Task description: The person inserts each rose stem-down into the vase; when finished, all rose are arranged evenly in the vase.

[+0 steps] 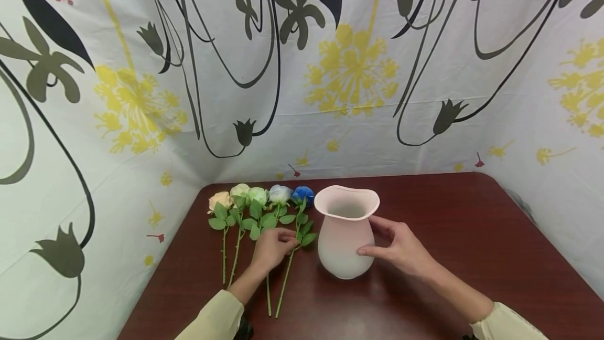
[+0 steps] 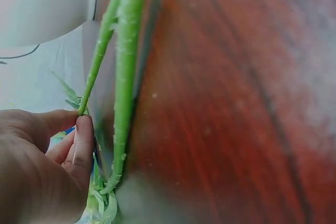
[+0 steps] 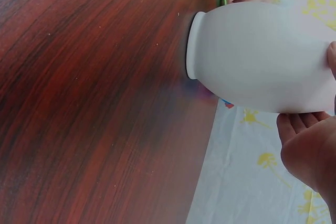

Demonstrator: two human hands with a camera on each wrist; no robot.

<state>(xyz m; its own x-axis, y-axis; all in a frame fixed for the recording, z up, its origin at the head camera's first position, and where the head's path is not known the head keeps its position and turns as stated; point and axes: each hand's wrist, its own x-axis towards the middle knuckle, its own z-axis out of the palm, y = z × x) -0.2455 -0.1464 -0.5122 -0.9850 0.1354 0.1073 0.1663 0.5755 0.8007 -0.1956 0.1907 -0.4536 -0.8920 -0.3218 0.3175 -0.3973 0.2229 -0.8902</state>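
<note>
1. While the right hand (image 1: 400,248) grips the right side of a white and pale pink vase (image 1: 346,240) with a flared, wavy rim, its thumb lies on the near side and its fingers farther round; the vase looks upright on the dark red, wood-grained table (image 1: 462,230).
2. Just left of the vase, the left hand (image 1: 272,250) pinches the slim green stem (image 1: 285,283) of a deep blue rose (image 1: 303,194) between thumb and fingertips, beside its lower leaves; whether that stem is fully off the table, I cannot tell.
3. Farther left lie a pale blue rose (image 1: 280,194), a pale green rose (image 1: 257,195), a cream rose (image 1: 239,191) and a peach rose (image 1: 220,201), blooms at the far end.
4. Because a neighbouring stem runs close to the pinched one, a slow, straight lift should suit best, lest leaves snag.
5. A light, steady hold should serve the vase; pushing sideways could tip it on its narrow base.
</note>
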